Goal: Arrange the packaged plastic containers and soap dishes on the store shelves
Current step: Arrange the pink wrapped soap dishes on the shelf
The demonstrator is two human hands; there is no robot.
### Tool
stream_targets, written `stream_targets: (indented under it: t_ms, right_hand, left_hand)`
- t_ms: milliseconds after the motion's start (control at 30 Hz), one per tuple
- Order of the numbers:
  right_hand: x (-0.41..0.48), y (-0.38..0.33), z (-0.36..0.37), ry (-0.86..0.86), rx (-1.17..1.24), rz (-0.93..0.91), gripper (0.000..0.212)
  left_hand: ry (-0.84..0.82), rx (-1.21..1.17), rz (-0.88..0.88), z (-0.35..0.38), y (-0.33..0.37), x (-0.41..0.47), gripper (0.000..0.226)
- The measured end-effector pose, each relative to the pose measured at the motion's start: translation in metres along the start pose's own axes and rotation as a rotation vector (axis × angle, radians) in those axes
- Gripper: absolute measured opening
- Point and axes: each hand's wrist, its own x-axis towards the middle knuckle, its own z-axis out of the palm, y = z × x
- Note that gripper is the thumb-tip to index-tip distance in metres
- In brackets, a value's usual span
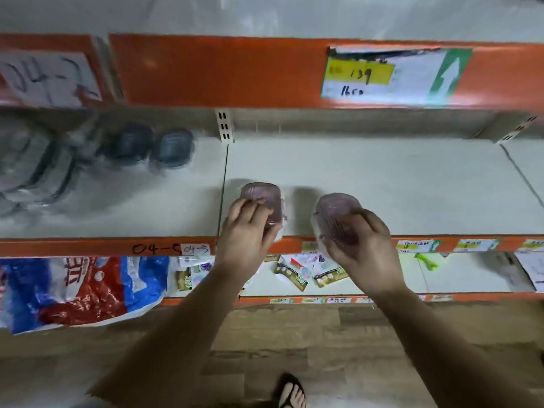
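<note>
I have the left hand (245, 231) curled round the left pink soap dish (260, 195), wrapped in clear plastic, just beside the seam between panels of the pale shelf (382, 187). The right hand (365, 248) grips the right pink soap dish (335, 207), tilted, above the orange front edge (88, 247). The two dishes are apart; I cannot tell whether either touches the shelf. Blurred grey soap dishes (173, 148) stand at the back left.

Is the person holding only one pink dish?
No: the left hand grips the left pink dish and the right hand grips the right pink dish, both over the shelf.
</note>
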Motion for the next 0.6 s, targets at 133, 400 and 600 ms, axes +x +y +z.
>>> stream_targets:
  t_ms: [133, 400, 600]
  right_hand:
    - [0.031, 0.033, 0.012, 0.014, -0.022, 0.018, 0.037]
    - [0.062, 0.074, 0.025, 0.086, -0.059, -0.030, 0.036]
    - [0.074, 0.086, 0.038, 0.131, -0.089, -0.086, 0.034]
  left_hand:
    - [-0.067, 0.044, 0.003, 0.048, -0.006, 0.050, 0.030]
    - [-0.140, 0.094, -0.035, 0.096, -0.004, 0.143, 0.030]
    - [-0.297, 0.148, -0.043, 0.116, -0.009, 0.158, 0.041]
